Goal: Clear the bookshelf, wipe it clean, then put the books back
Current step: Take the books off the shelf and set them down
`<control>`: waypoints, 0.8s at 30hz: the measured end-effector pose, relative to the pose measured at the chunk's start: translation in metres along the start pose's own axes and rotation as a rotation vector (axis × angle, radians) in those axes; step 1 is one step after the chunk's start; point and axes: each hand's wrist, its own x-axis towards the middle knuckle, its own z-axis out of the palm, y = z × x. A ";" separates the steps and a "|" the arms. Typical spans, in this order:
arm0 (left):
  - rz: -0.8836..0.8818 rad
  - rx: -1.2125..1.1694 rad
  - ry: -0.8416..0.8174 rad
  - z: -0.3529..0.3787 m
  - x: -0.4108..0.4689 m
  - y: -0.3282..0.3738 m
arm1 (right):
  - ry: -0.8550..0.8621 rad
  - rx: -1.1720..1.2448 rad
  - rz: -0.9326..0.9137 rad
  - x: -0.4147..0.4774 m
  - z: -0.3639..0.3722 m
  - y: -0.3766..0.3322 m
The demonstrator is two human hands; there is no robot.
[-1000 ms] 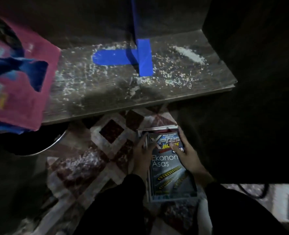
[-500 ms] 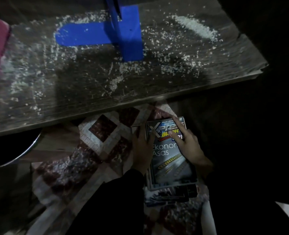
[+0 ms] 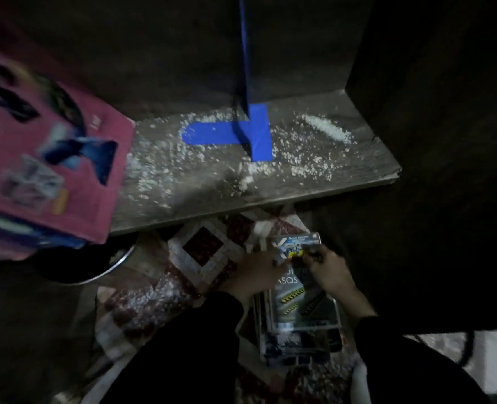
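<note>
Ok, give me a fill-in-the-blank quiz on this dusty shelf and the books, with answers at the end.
1. The tape stuck on the shelf is ___ in colour.
2. The crumbs scattered over the shelf are ___.
3. The book at the left of the shelf has a ___ cover.
4. With the left hand and right hand, the number of hands on the top book of the stack on the rug is ___.

Missing words: blue; white; pink; two.
</note>
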 end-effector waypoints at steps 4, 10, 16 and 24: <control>0.068 -0.039 0.034 -0.049 -0.078 0.014 | -0.206 0.042 -0.196 -0.063 -0.018 -0.052; 0.221 -0.157 0.751 -0.148 -0.208 0.027 | -0.323 0.136 -0.580 -0.144 -0.024 -0.177; 0.332 0.188 1.574 -0.233 -0.279 0.011 | -0.237 0.596 -0.872 -0.207 -0.007 -0.305; -0.014 0.416 1.677 -0.286 -0.268 0.005 | -0.181 0.598 -0.939 -0.212 0.020 -0.347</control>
